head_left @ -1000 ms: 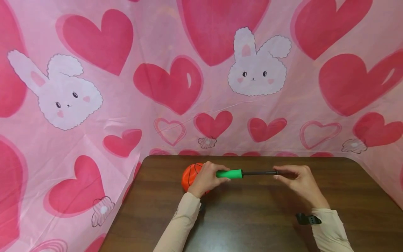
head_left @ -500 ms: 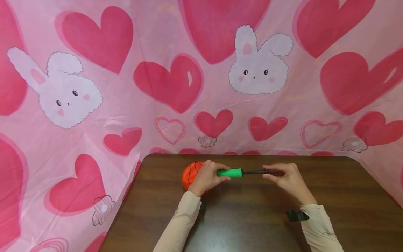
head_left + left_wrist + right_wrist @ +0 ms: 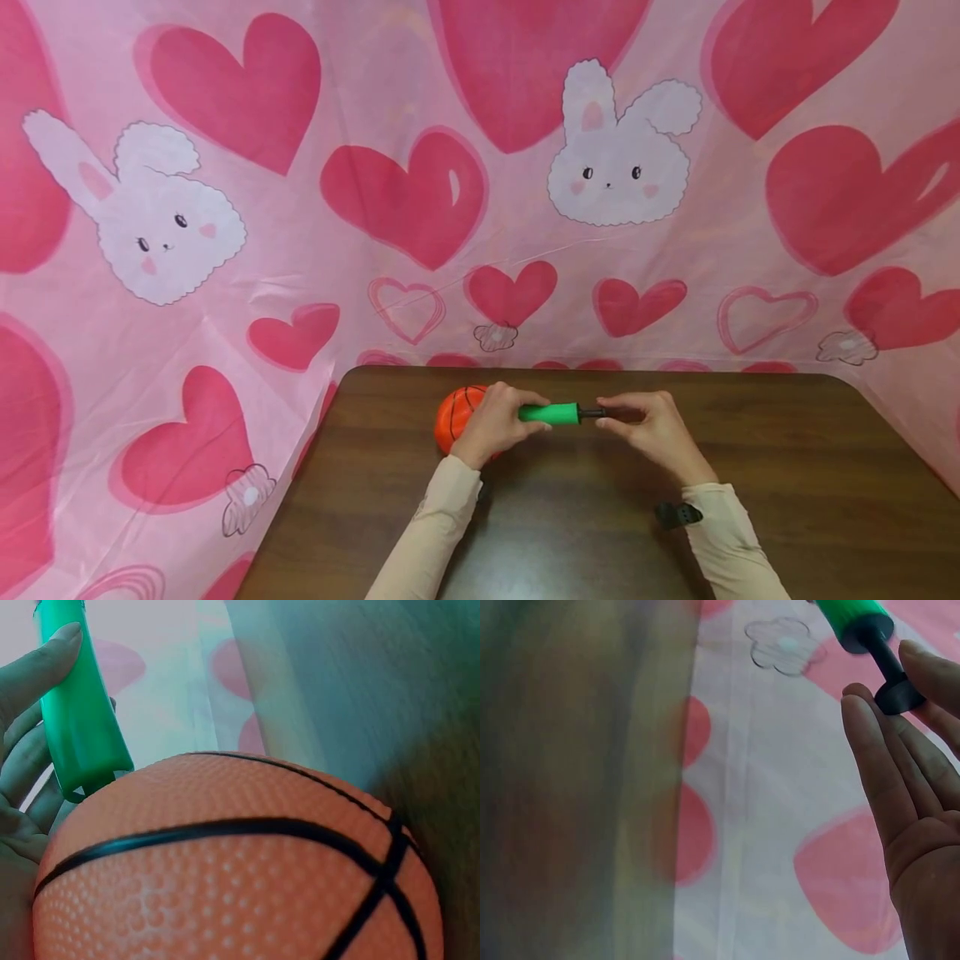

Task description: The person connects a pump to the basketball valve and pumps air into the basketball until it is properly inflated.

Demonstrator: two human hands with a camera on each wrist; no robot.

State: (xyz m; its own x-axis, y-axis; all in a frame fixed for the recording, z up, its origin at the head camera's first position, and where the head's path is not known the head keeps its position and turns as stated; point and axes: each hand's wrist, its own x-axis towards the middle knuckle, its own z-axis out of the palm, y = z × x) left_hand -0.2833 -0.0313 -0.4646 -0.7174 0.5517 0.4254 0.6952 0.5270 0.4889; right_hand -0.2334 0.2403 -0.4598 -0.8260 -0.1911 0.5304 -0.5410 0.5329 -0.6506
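Note:
A green hand pump (image 3: 553, 414) lies level above the table, its black rod sticking out of the right end. My left hand (image 3: 493, 425) grips the pump's green barrel, thumb along its side in the left wrist view. Against the barrel's left end sits a small orange ball (image 3: 240, 892) with black basketball lines, partly covered by the left hand in the head view. Whether a needle joins pump and ball is hidden. With thumb and fingers my right hand (image 3: 654, 429) pinches the round black end of the rod, close to the barrel.
Beneath the hands is a dark wood-grain table (image 3: 787, 467). Behind it and along its left side hangs a pink sheet (image 3: 517, 242) printed with hearts and rabbit faces. A black strap device (image 3: 678, 515) is on the right wrist.
My right hand has moved left, sliding the pump's black rod most of the way into the green barrel. The left hand and the ball have stayed in place.

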